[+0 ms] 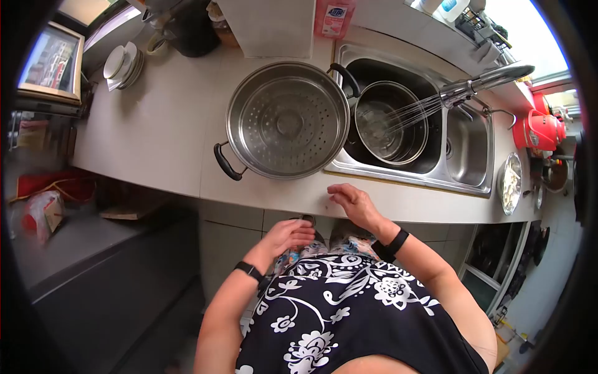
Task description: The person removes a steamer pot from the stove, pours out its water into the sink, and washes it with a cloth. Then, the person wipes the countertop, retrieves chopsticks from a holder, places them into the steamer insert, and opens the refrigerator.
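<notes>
My left hand [290, 236] hangs in front of the counter edge, fingers stretched out and holding nothing. At the counter's front edge is my right hand [354, 204], also free, its fingers loosely extended. Just beyond both hands a steel steamer pot [288, 118] with a perforated bottom and two black handles sits on the counter, partly over the sink's left rim. In the larger sink basin stands a steel pot [392, 123]. Water streams into it from the pull-out faucet [458, 93], and the water inside looks bubbly.
The double sink [439, 181] is set into the white counter [156, 137]. Stacked dishes [124, 65] lie at the far left, a pink detergent bottle [334, 19] behind. A foil tray [511, 184] and a red kettle [539, 132] are on the right.
</notes>
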A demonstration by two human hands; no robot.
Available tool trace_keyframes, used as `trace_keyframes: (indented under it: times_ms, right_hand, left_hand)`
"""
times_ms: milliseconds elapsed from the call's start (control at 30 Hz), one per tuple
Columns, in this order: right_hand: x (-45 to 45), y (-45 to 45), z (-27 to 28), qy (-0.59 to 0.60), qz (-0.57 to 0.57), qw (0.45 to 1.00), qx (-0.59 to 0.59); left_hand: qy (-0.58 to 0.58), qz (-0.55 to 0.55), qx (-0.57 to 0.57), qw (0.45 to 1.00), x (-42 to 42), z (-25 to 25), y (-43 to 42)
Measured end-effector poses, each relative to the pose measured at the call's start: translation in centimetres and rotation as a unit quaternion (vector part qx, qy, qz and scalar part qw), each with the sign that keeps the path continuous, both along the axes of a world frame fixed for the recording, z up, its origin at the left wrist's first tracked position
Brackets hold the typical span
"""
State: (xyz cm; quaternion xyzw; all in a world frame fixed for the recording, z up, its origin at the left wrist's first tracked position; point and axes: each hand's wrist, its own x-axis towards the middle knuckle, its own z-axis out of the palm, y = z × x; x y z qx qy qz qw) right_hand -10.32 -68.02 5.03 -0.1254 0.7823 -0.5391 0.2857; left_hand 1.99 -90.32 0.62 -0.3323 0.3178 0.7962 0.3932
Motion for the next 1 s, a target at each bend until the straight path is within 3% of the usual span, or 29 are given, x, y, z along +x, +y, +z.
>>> trace_keyframes:
  times_ms: [100, 167, 233, 267, 300, 367, 433, 567, 633, 700, 833, 933, 1000]
  right_hand:
    - [1.4, -0.8, -0.7, -0.030, -0.028, 0.999, -0.003]
    - [3.3, -0.6, -1.0, -0.121, 0.051, 0.991, -0.030]
    - [3.7, 0.2, 0.7, -0.044, 0.159, 0.986, -0.032]
    - [3.7, 1.1, 0.2, -0.045, 0.160, 0.985, -0.033]
    - [3.4, 2.5, -0.6, -0.044, 0.085, 0.994, -0.045]
    - [1.7, 5.6, -1.8, -0.060, -0.046, 0.995, -0.063]
    - [0.1, 7.2, -2.6, -0.049, -0.130, 0.981, -0.136]
    - [3.4, 5.9, -3.0, -0.050, 0.008, 0.994, -0.093]
    - [5.4, 6.0, -2.9, -0.165, 0.081, 0.971, -0.155]
    - [5.7, 7.7, -2.5, -0.156, 0.093, 0.969, -0.168]
    - [3.9, 15.6, -1.9, -0.247, -0.033, 0.942, -0.223]
    - [4.5, 21.7, -1.6, -0.236, -0.141, 0.945, -0.176]
    - [6.6, 23.9, -0.5, -0.215, -0.155, 0.948, -0.176]
  left_hand:
    - [-0.031, 0.108, 0.093, 0.989, -0.8, -2.5, 3.7]
    - [-0.033, 0.128, 0.121, 0.984, -0.1, -5.4, 5.1]
    - [0.026, 0.253, 0.304, 0.918, 1.5, -8.2, 5.9]
    - [0.010, 0.251, 0.275, 0.928, 1.4, -7.4, 6.1]
    - [0.010, 0.253, 0.275, 0.928, 1.0, -6.2, 6.6]
    - [-0.015, 0.243, 0.123, 0.962, 0.0, -4.2, 7.9]
    - [-0.006, 0.245, 0.105, 0.964, -0.3, -4.0, 9.2]
    - [0.016, 0.261, 0.108, 0.959, 0.5, -4.9, 11.8]
    - [0.034, 0.269, 0.114, 0.956, 1.1, -5.8, 12.5]
    - [0.073, 0.273, 0.133, 0.950, 1.5, -5.9, 13.1]
    - [0.026, 0.305, 0.088, 0.948, 1.8, -2.6, 14.5]
    - [0.032, 0.261, 0.081, 0.961, 2.0, -0.2, 16.0]
    - [0.048, 0.214, 0.087, 0.972, 1.6, 1.6, 17.4]
